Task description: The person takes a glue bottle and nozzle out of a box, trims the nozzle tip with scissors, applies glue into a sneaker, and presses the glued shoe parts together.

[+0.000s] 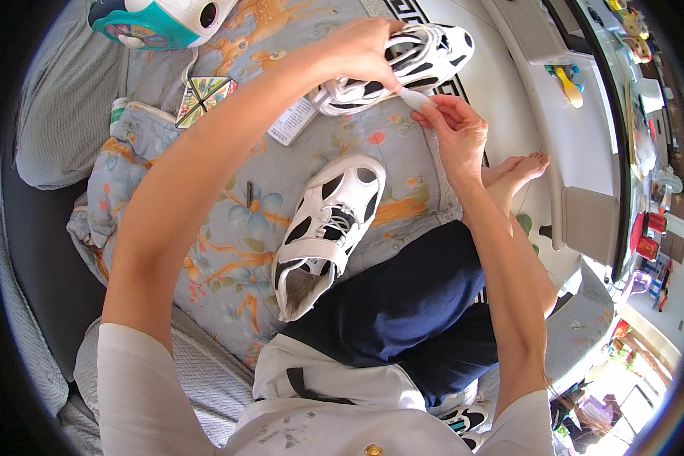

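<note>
**A:** What have I got on the head view?

**B:** I see the left hand up at the top, fingers curled round a black-and-white shoe, gripping it by the heel end. That shoe is held up above the floral quilt, toe pointing to the right, over toward the pale floor.

**A:** And the other hand?

**B:** The right hand sits just below and right of the shoe. Thumb and fingertips are pressed together on a small white strap end that comes off the shoe. So I read it as a pinch, with the remaining fingers loosely bent.

**A:** Anything hanging from it?

**B:** A white tag dangles under the held shoe, at its left end, over the quilt.

**A:** The second shoe?

**B:** Its mate lies on the quilt lower down, opening toward me, toe away, just beside the dark blue trouser leg. Neither hand touches it.

**A:** Around that?

**B:** A teal and white toy at the top left edge, a grey cushion left of the quilt, and bare feet on the floor to the right of the right wrist.
</note>
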Tool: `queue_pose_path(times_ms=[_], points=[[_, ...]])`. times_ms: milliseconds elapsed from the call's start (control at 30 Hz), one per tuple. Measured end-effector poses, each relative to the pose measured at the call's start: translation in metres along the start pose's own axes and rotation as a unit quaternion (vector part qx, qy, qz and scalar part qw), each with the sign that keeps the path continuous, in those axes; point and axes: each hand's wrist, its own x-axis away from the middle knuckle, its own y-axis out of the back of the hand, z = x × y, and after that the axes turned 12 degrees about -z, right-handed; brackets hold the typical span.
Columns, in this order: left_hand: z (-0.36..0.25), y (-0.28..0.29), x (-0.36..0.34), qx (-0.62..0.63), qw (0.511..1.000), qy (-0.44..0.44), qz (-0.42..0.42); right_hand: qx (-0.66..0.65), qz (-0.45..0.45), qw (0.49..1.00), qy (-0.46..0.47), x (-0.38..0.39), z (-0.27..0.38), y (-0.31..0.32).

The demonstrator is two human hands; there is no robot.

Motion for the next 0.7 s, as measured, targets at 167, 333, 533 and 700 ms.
queue_pose_path(times_ms=[167,333,533,700], points=[[-0.003,0.017,-0.001,0.082,0.995,0.012,0.049,-0.116,-0.037,0.989,-0.079,-0.003,0.006,0.016],[-0.003,0.019,-0.004,0.046,0.997,0.011,0.069,-0.07,-0.068,0.993,-0.06,-0.01,0.003,0.017],[-0.017,0.02,0.011,-0.007,0.999,-0.021,-0.037,-0.052,-0.054,0.996,-0.045,-0.017,-0.001,0.01],[-0.051,0.047,0.081,0.008,0.98,-0.096,-0.174,-0.207,-0.019,0.973,-0.099,0.0,0.008,0.021]])
